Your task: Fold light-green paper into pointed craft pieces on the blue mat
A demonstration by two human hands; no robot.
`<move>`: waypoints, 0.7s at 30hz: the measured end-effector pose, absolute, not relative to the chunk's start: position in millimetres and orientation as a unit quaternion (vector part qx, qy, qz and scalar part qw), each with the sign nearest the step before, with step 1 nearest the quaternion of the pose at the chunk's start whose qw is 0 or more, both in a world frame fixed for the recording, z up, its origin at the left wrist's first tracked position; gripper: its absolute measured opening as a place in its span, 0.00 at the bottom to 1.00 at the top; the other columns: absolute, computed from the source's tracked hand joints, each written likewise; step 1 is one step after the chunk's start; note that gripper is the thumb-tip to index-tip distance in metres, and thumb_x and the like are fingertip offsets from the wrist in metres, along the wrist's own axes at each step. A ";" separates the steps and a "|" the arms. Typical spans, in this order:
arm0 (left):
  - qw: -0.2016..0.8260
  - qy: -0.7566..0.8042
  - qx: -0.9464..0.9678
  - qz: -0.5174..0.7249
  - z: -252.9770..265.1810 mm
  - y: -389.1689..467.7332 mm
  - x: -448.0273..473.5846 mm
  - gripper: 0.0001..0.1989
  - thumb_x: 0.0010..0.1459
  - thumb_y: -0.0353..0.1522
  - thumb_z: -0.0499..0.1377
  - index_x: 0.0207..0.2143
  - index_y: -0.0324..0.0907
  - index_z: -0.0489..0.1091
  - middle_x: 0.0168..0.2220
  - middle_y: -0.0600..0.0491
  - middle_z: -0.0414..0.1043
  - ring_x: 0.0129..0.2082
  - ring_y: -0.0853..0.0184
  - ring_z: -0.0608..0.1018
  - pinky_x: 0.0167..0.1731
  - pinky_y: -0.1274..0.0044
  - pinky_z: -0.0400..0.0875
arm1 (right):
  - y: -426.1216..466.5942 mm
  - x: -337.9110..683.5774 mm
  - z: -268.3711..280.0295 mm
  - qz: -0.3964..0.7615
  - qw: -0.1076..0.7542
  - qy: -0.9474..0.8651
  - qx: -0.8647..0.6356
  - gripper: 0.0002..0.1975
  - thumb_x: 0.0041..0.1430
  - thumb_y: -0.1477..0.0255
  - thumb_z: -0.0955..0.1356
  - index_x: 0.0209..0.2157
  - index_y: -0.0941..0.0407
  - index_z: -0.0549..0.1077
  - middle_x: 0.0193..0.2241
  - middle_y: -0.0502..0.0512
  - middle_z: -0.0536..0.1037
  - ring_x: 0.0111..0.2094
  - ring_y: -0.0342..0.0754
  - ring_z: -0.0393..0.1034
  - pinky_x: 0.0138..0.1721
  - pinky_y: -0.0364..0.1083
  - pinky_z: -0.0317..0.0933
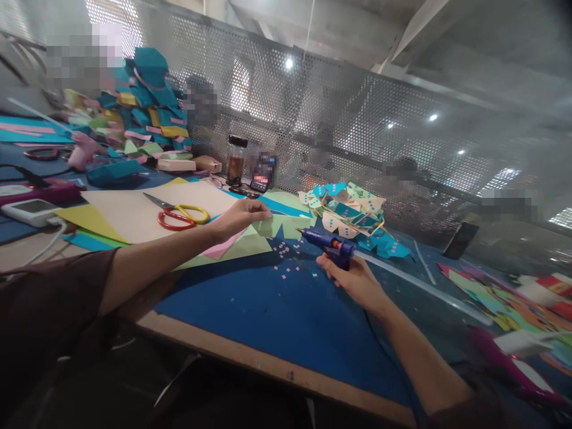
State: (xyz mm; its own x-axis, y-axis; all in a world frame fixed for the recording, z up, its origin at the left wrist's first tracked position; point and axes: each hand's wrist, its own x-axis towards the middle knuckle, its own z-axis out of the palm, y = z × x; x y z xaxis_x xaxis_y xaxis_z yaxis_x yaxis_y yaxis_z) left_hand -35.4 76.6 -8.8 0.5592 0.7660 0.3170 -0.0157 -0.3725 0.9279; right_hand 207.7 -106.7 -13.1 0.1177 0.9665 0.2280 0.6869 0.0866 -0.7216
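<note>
My right hand (351, 280) is wrapped round the handle of a blue hot glue gun (328, 243). A long translucent glue stick (424, 286) juts from its back. The gun's nozzle points left, close to the right part of a light green paper piece (290, 226) with triangular notches. My left hand (245, 219) is closed in a pinch at the left end of that paper. Tiny pink paper squares (283, 250) lie scattered on the blue mat just below it. Scissors (181, 215) with red and yellow handles rest on cream paper (125, 205) beside my left forearm.
Folded paper shapes with dots (353, 211) are heaped behind the glue gun. At the back left rises a pile of coloured paper pieces (152, 107). A jar (236, 161) and a phone (263, 171) stand near the mesh partition. Coloured sheets (504, 298) lie at right.
</note>
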 end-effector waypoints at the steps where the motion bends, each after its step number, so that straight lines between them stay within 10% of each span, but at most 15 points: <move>1: 0.496 0.259 0.729 0.394 -9.0 77.4 -35.5 0.10 0.52 0.37 0.65 0.30 0.38 0.73 0.27 0.52 0.73 0.27 0.69 0.72 0.31 0.75 0.64 | -107.0 207.1 -12.0 0.230 0.371 -0.623 -0.650 0.20 0.58 0.51 0.67 0.34 0.55 0.72 0.22 0.48 0.70 0.21 0.43 0.63 0.23 0.44 0.57; 21: 0.513 0.247 0.719 0.398 -7.9 74.1 -34.2 0.08 0.53 0.35 0.64 0.29 0.37 0.73 0.25 0.53 0.73 0.25 0.70 0.72 0.29 0.75 0.63 | -111.6 205.4 -14.9 0.369 0.221 -0.652 -0.624 0.14 0.58 0.58 0.70 0.29 0.55 0.74 0.22 0.49 0.71 0.22 0.43 0.63 0.22 0.42 0.55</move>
State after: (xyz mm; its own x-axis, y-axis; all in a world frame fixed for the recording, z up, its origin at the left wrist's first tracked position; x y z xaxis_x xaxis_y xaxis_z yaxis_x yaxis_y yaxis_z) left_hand -34.2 74.1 -7.9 0.5620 0.7632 0.3189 -0.0530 -0.3515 0.9347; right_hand 205.4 -111.6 -14.9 -0.1232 0.9771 -0.1738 0.6511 -0.0525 -0.7572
